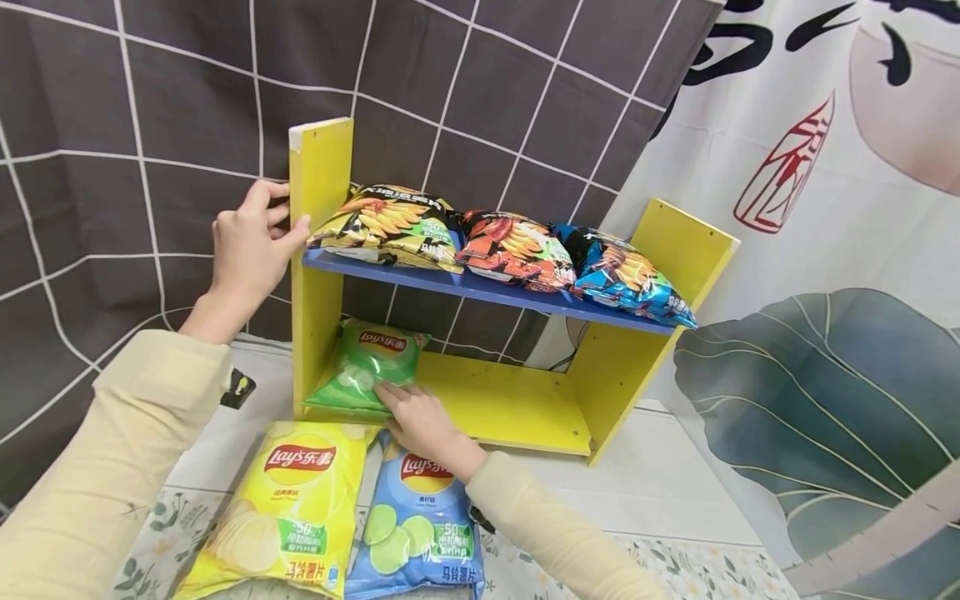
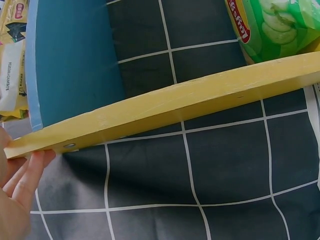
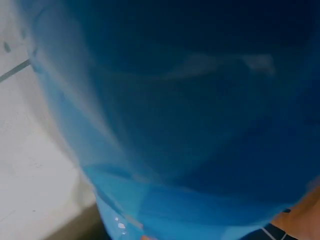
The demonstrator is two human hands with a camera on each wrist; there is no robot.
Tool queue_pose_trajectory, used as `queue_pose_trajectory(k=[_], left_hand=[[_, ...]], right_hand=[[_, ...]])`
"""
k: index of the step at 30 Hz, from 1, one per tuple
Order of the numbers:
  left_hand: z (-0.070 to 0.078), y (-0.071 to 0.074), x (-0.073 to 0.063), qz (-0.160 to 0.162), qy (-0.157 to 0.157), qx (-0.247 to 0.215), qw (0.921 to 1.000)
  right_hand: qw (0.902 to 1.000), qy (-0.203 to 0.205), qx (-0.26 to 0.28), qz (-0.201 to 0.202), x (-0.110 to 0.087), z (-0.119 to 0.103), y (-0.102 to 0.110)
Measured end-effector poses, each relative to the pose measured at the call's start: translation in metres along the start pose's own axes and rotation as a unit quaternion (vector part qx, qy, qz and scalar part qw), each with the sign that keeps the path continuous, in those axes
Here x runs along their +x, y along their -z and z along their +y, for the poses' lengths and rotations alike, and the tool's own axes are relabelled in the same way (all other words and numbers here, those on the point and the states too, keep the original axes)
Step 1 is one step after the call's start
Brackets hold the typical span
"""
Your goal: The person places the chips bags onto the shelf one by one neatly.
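My left hand grips the yellow side panel of a small shelf unit, thumb on its front edge and fingers on its outer face. In the left wrist view, the left hand pinches the panel's edge. On the bottom shelf, a green Lay's chip bag leans in the left corner. My right hand touches its lower right side with extended fingers. Below that hand lies a blue Lay's chip bag, partly covered by the forearm; its blue wrapper fills most of the right wrist view.
A yellow Lay's chip bag lies in front of the shelf. On the blue upper shelf sit a black-and-yellow bag, a red bag and a blue-and-black bag. A dark checked curtain hangs behind.
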State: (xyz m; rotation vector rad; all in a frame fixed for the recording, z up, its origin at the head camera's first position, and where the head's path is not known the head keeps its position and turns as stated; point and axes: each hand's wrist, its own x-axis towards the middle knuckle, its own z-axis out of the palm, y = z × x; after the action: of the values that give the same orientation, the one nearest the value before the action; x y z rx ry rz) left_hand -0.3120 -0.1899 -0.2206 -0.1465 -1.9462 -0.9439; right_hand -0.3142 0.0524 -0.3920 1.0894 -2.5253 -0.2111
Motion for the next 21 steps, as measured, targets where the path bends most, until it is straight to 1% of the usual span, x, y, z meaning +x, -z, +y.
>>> queue_pose_trajectory(k=[5, 7, 10, 14, 17, 21], left_hand=[[0.0, 0.001, 0.0, -0.001, -0.001, -0.002, 1.0], [0.0, 0.001, 0.0, -0.003, -0.002, -0.003, 1.0], [0.0, 0.001, -0.001, -0.004, -0.002, -0.005, 1.0], [0.0, 0.001, 0.0, -0.002, -0.004, -0.005, 1.0], [0.0, 0.001, 0.0, 0.0, -0.004, -0.006, 1.0], [-0.001, 0.0, 0.0, 0.0, -0.002, -0.005, 1.0]], right_hand=[[0.9994, -0.011, -0.011, -0.03, 0.001, -0.004, 0.008], [0.9991, -0.015, -0.021, -0.033, 0.0, -0.006, 0.014], [0.9994, -0.016, -0.027, -0.011, -0.003, -0.007, 0.023], [0.9996, -0.005, -0.012, 0.024, -0.012, -0.008, 0.032], [0.9994, 0.004, -0.001, 0.034, -0.023, -0.008, 0.038], [0.9992, 0.015, 0.005, 0.037, -0.04, -0.008, 0.039]])
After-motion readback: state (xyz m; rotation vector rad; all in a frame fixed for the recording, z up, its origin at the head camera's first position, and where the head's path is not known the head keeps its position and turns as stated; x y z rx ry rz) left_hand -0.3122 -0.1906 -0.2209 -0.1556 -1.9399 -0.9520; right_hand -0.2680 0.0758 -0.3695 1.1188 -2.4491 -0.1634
